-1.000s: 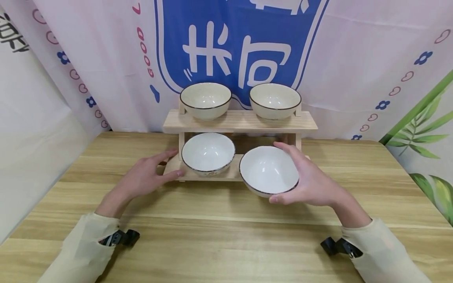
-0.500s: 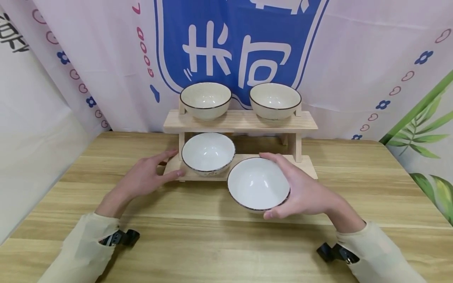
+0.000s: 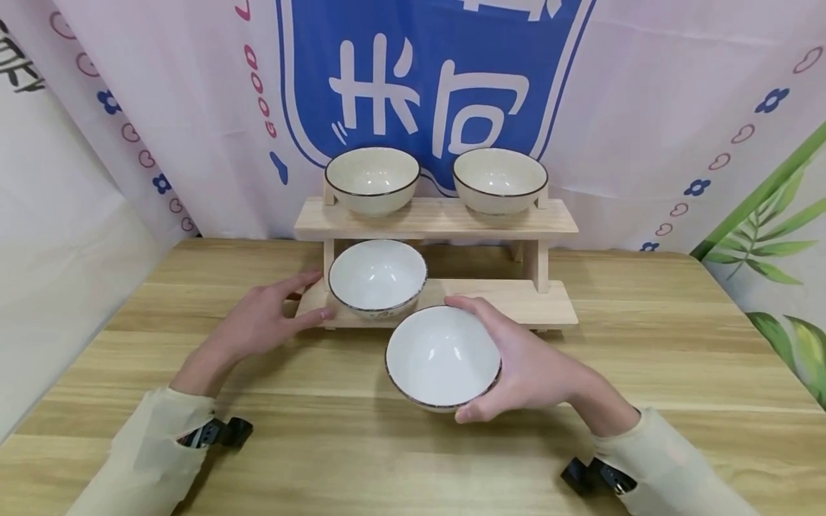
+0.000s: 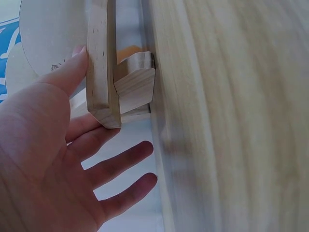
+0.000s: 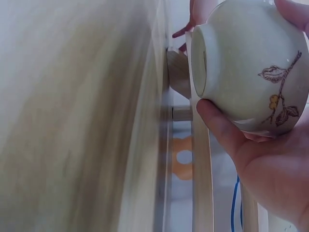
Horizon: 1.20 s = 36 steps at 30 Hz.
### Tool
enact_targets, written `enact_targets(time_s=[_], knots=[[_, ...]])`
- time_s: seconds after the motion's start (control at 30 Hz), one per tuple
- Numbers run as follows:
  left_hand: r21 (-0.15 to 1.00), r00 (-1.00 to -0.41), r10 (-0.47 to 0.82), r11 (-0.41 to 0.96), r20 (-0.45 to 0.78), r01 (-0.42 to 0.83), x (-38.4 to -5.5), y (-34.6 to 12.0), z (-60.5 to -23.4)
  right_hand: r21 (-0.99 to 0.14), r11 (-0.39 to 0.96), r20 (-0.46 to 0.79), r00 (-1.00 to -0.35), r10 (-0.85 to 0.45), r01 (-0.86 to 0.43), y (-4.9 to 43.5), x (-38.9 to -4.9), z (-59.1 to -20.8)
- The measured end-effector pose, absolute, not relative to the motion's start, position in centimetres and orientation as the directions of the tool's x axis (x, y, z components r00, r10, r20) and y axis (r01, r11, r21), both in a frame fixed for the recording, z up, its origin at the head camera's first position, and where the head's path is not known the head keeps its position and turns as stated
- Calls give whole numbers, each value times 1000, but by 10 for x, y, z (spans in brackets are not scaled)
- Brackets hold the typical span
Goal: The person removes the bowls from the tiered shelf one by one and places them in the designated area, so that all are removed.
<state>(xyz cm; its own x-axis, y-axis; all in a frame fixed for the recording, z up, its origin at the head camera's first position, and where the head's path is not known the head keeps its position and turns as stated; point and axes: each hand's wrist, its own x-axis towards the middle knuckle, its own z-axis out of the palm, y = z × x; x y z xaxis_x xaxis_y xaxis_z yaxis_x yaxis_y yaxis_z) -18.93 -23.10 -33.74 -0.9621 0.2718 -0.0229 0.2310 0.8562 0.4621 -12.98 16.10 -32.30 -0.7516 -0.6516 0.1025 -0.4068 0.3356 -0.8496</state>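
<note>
My right hand (image 3: 523, 369) grips a white bowl (image 3: 444, 355) with a dark rim, holding it above the table in front of the two-tier wooden rack (image 3: 510, 299). From the right wrist view, the bowl's outside (image 5: 246, 63) shows a painted leafy twig, and fingers support it near the foot. At the rack's left end, my left hand (image 3: 258, 319) pinches the lower board. The left wrist view has the thumb on the top of that board (image 4: 101, 63) and a finger under it, other fingers spread. Another white bowl (image 3: 377, 278) stands on the lower tier's left side.
Two cream bowls with dark rims, one left (image 3: 373, 180) and one right (image 3: 500, 180), stand on the upper tier. The rack is on a wood-grain table (image 3: 310, 444). A printed curtain (image 3: 213, 93) hangs behind it.
My right hand has carried the bowl off the lower tier's right side, leftward and toward me. The left hand keeps its place at the rack's end.
</note>
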Motion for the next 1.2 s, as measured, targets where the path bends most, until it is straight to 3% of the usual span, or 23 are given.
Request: enact_targets(time_s=[0.3, 0.73, 1.2], knots=[[455, -962, 271, 859, -17, 234, -188, -234, -337, -873, 304, 95, -744, -661, -382, 151, -127, -329], [459, -963, 270, 857, -17, 232, -187, -232, -340, -902, 328, 19, -783, -622, -283, 130, -118, -335], [459, -962, 275, 855, -5, 242, -188, -232, -340, -915, 315, 18, -805, -593, -253, 105, -112, -339]])
